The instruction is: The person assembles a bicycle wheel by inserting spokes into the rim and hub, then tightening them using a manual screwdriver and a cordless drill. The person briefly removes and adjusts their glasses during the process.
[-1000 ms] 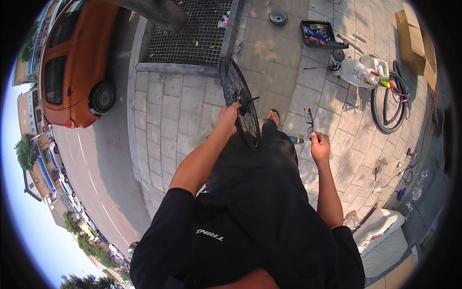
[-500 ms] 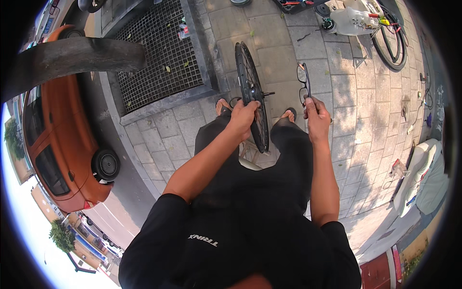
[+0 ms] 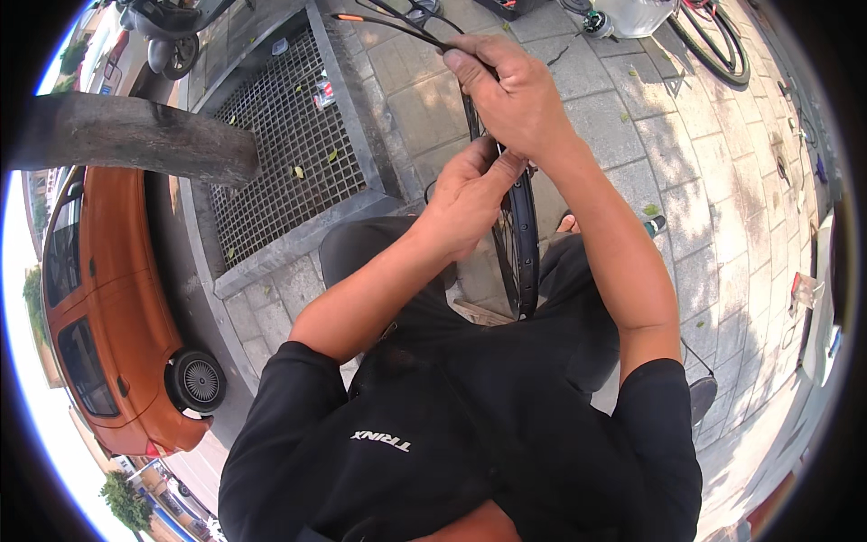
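Note:
A spoked bicycle wheel (image 3: 527, 239) stands upright between my knees, its rim running away from me. My left hand (image 3: 470, 194) is closed on the rim, thumb on top. My right hand (image 3: 515, 95) is raised close above the wheel's far part and pinches black eyeglasses; their thin temples (image 3: 393, 27), one with an orange patch at the tip, point to the upper left. The lenses are hidden behind the fingers or out of view. My hands overlap in the picture, and whether they touch I cannot tell.
A metal grate (image 3: 289, 154) in a stone frame lies to the left, with a tree trunk (image 3: 144, 135) across its edge. Beyond are an orange car (image 3: 122, 298) and a scooter (image 3: 172, 41). Another bicycle wheel (image 3: 713, 45) lies at the far right on the paving.
My right hand has lifted the eyeglasses up and to the left, over the wheel, and turned them. My left hand still grips the wheel. The whole view has shifted.

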The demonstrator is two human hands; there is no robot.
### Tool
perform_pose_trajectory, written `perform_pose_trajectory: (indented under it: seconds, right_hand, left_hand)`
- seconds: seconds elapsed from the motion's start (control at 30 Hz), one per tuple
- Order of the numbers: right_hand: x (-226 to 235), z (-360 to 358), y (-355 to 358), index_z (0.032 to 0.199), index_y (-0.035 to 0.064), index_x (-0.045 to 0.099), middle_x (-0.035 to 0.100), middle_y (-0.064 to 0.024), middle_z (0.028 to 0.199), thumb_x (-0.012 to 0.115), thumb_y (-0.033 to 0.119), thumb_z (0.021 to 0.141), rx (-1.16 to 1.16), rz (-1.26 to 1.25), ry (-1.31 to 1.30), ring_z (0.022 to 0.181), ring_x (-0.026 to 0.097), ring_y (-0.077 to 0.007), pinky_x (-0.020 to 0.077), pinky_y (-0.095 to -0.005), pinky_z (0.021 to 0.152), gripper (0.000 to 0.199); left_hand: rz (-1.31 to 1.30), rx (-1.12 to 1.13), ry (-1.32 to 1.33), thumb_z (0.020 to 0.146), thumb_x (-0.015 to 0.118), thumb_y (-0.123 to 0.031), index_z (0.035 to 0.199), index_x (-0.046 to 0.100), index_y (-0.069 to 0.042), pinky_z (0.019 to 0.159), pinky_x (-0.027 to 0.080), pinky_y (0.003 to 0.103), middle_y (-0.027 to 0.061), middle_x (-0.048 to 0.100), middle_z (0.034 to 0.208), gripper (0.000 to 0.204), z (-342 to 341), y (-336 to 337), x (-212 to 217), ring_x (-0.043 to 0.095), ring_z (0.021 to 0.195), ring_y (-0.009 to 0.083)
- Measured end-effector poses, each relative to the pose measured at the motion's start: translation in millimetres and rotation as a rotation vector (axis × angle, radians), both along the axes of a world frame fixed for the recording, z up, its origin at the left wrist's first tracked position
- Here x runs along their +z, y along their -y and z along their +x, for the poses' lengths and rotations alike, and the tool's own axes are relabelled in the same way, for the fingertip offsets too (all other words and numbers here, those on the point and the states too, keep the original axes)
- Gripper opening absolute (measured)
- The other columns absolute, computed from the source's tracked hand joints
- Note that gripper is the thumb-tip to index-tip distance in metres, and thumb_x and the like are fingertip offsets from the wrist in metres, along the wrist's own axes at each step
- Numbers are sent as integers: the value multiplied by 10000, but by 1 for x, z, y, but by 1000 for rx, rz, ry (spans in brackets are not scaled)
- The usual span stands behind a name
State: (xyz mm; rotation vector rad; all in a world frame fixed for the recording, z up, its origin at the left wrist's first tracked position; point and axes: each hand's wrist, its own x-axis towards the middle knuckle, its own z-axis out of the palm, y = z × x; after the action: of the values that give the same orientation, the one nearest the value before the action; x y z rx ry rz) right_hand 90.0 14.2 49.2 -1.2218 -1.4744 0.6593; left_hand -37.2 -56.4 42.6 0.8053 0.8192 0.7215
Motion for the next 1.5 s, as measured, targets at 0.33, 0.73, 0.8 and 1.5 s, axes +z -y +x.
perform_pose_trajectory:
  seconds: [0.33, 0.73, 0.8, 1.5]
  right_hand:
    - [-4, 8, 30, 1233, 160, 750, 698, -133, 1122, 603, 370, 1043, -117, 119, 399, 1029, 685, -405, 544, -492, 898, 319]
    - [-7, 8, 39, 1232, 127, 744, 693, -145, 1146, 594, 333, 1052, -80, 149, 437, 1059, 680, -395, 542, -468, 905, 312]
    - [-6, 8, 39, 1223, 104, 744, 693, -153, 1142, 600, 327, 1051, -83, 137, 440, 1062, 677, -402, 541, -465, 904, 317]
    - [-8, 9, 31, 1195, 89, 743, 695, -156, 1135, 615, 324, 1049, -102, 208, 475, 1060, 680, -398, 542, -447, 897, 305]
  left_hand:
    - [481, -931, 2, 947, 829, -299, 1225, 695, 63, 947, 539, 403, 168, 729, 1130, 476, -162, 188, 54, 709, 1048, 289]
    - [936, -957, -107, 798, 800, -93, 1318, 706, -53, 1009, 462, 433, 78, 724, 1245, 530, -174, 221, 100, 636, 1201, 292]
    - [975, -988, -133, 798, 793, -113, 1327, 701, -57, 992, 462, 429, 71, 720, 1257, 540, -166, 215, 106, 634, 1201, 285]
    - [1888, -76, 785, 1054, 525, -317, 945, 620, -131, 554, 501, 395, 3, 628, 813, 235, 23, 275, 210, 685, 749, 243]
